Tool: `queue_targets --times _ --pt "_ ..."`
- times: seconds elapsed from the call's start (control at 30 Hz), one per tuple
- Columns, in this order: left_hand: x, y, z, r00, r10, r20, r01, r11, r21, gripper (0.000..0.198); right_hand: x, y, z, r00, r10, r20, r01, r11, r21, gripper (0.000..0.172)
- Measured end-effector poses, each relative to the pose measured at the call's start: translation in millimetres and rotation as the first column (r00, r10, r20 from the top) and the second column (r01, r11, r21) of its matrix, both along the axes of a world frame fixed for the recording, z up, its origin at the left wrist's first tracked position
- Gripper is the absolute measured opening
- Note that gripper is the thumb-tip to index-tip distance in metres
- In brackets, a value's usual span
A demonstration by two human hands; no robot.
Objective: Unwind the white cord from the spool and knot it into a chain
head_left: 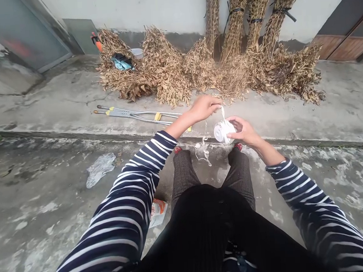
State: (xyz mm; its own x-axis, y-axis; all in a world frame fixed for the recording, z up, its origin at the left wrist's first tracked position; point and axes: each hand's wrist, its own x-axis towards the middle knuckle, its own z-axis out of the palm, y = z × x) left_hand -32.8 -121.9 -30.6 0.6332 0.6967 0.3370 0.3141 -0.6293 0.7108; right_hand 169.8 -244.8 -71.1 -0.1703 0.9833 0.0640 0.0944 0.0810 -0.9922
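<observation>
My right hand [243, 130] is wrapped round the right side of a white spool of string [223, 132], its fingers closed on it. Up and to the left, my left hand [205, 107] pinches a white strand [223, 113] that runs from its fingertips down to the spool. Below the spool, a loose curl of white string [205, 152] lies or hangs between my feet; whether it touches the ground I cannot tell. Both hands are in front of me, over the edge of the concrete step.
Metal crutches [128, 113] with yellow parts lie on the concrete step [61, 105]. Dried plant bundles [165, 63] are heaped by the wall, and several tied ones [235, 23] stand upright. A clear plastic bag [101, 169] and an orange-and-white packet [157, 212] lie to my left.
</observation>
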Motion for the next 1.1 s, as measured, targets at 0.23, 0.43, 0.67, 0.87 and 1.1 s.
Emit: queue_targets --times 0.23,0.43,0.67,0.87,1.1 --pt "4 -15 -58.3 0.963 0.036 0.268 0.071 0.924 -0.377 0.028 -12 -17 25.3 0.976 -0.002 -0.218 -0.005 1.0 -0.03 0.079" --pt "11 -40 -81.0 0.927 0.126 0.353 0.093 0.836 -0.541 0.027 -14 -4 42.8 0.978 -0.144 -0.153 0.162 0.98 0.117 0.074" --pt "18 -70 -69.6 0.919 0.254 0.3 0.036 0.705 -0.708 0.026 -15 11 19.7 0.965 -0.255 0.065 0.233 0.943 0.238 0.072" --pt "21 -75 -76.4 0.931 0.263 0.252 0.003 0.686 -0.728 0.031 -19 -6 10.8 0.954 -0.224 0.198 0.171 0.952 0.254 0.069" --pt "26 -78 -99.8 0.933 0.208 0.295 0.047 0.74 -0.671 0.019 -15 3 3.9 0.941 -0.335 -0.057 0.338 0.939 0.06 0.072"
